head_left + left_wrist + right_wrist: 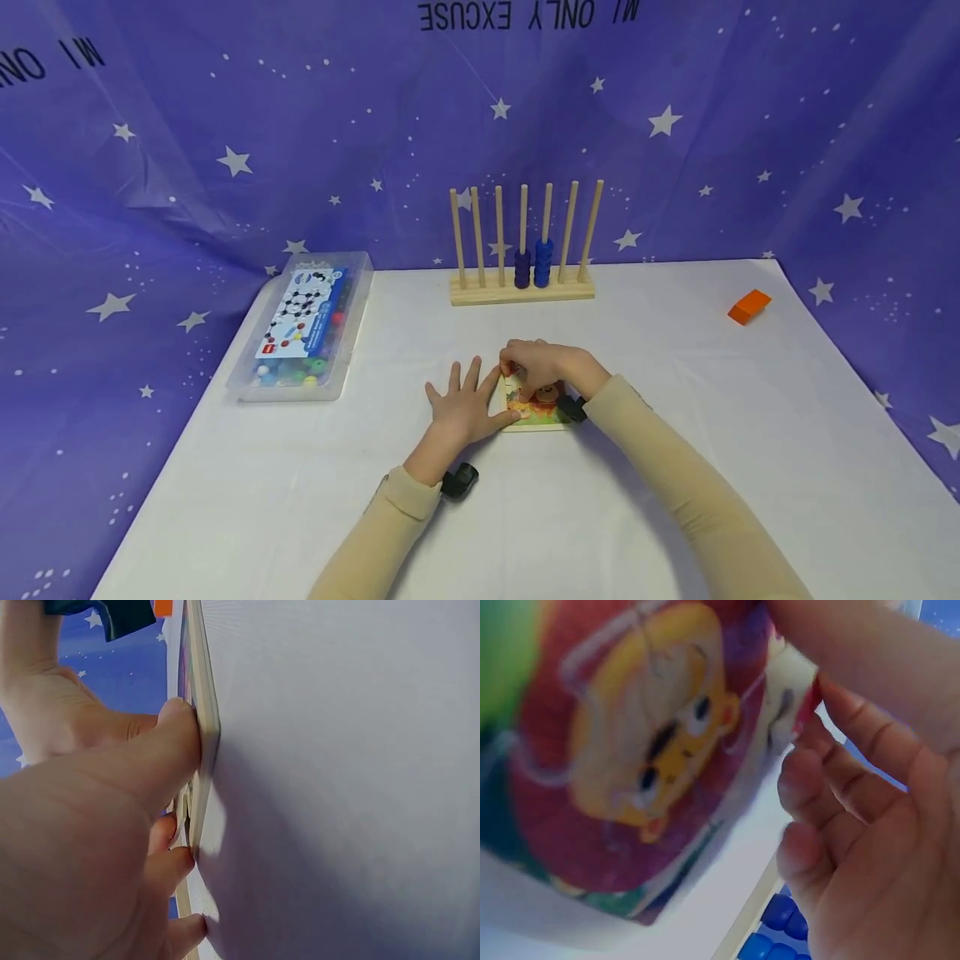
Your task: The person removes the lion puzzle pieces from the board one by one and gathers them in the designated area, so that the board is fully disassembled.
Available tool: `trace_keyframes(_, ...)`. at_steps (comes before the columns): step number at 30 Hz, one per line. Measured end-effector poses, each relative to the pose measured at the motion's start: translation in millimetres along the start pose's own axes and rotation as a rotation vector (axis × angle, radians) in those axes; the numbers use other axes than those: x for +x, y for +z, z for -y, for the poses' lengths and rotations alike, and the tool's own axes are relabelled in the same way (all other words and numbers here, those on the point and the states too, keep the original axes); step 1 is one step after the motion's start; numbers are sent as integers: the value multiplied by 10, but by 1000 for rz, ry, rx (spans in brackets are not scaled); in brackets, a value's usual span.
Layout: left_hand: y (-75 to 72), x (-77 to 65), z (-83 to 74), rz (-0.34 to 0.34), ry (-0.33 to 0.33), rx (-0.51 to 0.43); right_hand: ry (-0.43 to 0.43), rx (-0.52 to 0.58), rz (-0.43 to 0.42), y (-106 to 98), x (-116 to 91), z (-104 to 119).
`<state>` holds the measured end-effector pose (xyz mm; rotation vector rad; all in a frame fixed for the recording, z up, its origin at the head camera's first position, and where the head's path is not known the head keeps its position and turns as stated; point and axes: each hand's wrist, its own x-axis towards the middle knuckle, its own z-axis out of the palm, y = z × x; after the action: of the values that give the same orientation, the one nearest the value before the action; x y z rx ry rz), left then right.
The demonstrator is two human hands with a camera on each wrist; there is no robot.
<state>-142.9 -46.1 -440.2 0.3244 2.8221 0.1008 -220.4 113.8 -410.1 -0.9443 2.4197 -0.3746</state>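
A small wooden picture puzzle [551,421] lies on the white table, its pale rim showing along the near edge. Up close, the right wrist view shows a cartoon lion face [656,731] printed on it. My left hand [461,412] is spread flat beside the puzzle, thumb [180,724] resting over its near left edge. Bent over the far left corner, my right hand [551,364] pinches a puzzle piece [808,709] with a red patch between thumb and fingers. Much of the picture is hidden under that hand.
Behind the puzzle stands a wooden peg rack [525,293] with purple and blue beads on two pegs. A clear plastic box [300,329] of coloured balls lies at the left. An orange block [750,307] sits far right. A purple starry cloth [420,133] hangs behind.
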Motion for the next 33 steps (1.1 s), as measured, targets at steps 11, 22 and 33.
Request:
trace_keyframes(11,-43,-10,-17,-49,17,-56,-52,222,-122,90,-66,-123)
trace_keyframes(22,-65,-117,-136,-140,135,-63,-107,622,-243,11,-297,-412)
trace_keyframes(33,5,-135,-122,-130,133,-63,248,372,-344,38,-930,-1071)
